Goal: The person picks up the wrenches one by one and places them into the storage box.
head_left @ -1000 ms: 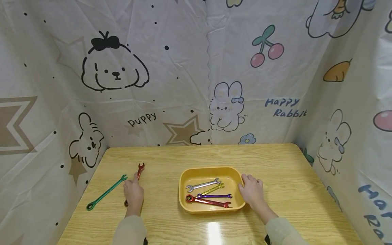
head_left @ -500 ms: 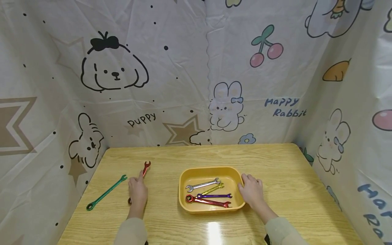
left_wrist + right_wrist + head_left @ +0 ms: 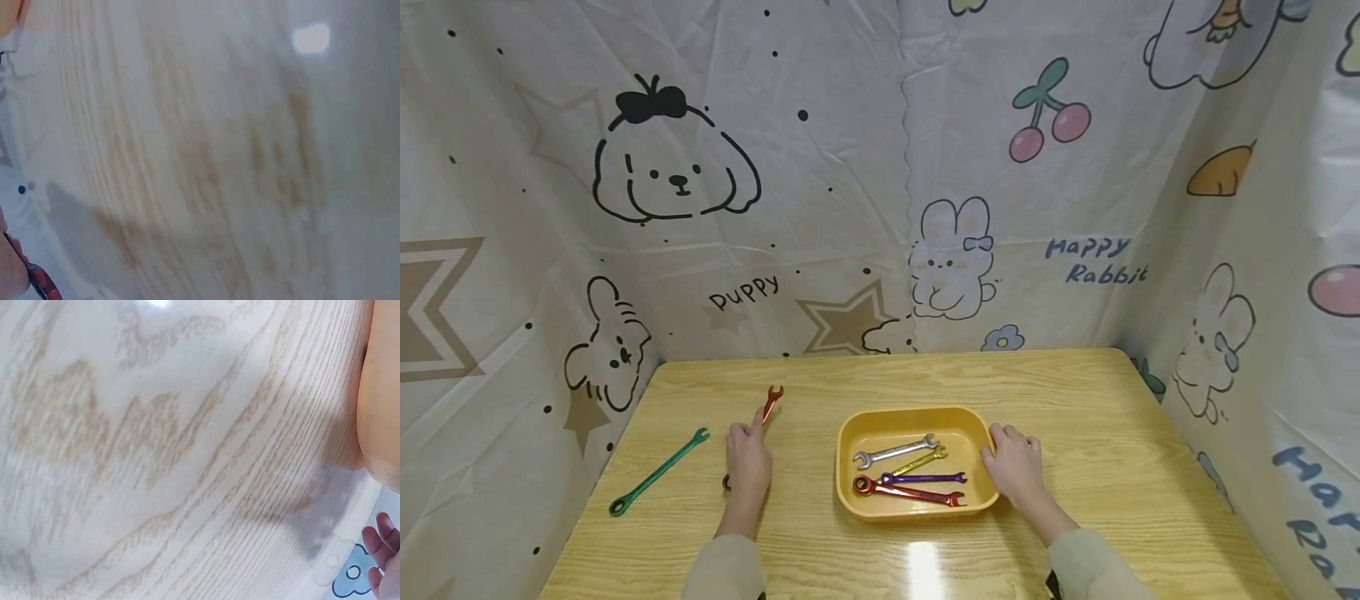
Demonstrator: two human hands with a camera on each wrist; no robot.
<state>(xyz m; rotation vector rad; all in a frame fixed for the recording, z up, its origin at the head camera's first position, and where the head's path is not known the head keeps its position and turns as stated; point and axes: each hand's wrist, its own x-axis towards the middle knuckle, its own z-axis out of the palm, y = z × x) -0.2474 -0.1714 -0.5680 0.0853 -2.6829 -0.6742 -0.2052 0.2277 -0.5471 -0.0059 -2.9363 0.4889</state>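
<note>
In the head view my left hand point(image 3: 748, 457) grips a red wrench point(image 3: 772, 402) left of the tray. The wrench's open jaw end points away past the fingers, and a bit of its ring end shows by the palm; the middle is hidden under the hand. At the lower left of the left wrist view the same red wrench point(image 3: 42, 281) sticks out from the fingers. My right hand point(image 3: 1015, 463) holds the right rim of a yellow tray point(image 3: 917, 513). Inside the tray lie a silver wrench point(image 3: 897, 452), a yellow one point(image 3: 921, 460), a purple one point(image 3: 928, 478) and another red wrench point(image 3: 913, 493).
A green wrench point(image 3: 658, 472) lies slantwise on the wooden table point(image 3: 1037, 387), left of my left hand. Cloth curtains point(image 3: 850, 167) printed with cartoon animals close in the back and both sides of the table.
My left hand has moved right and slightly away from me, carrying the red wrench toward the tray. My right hand stays on the tray's rim. The view has shifted very slightly.
</note>
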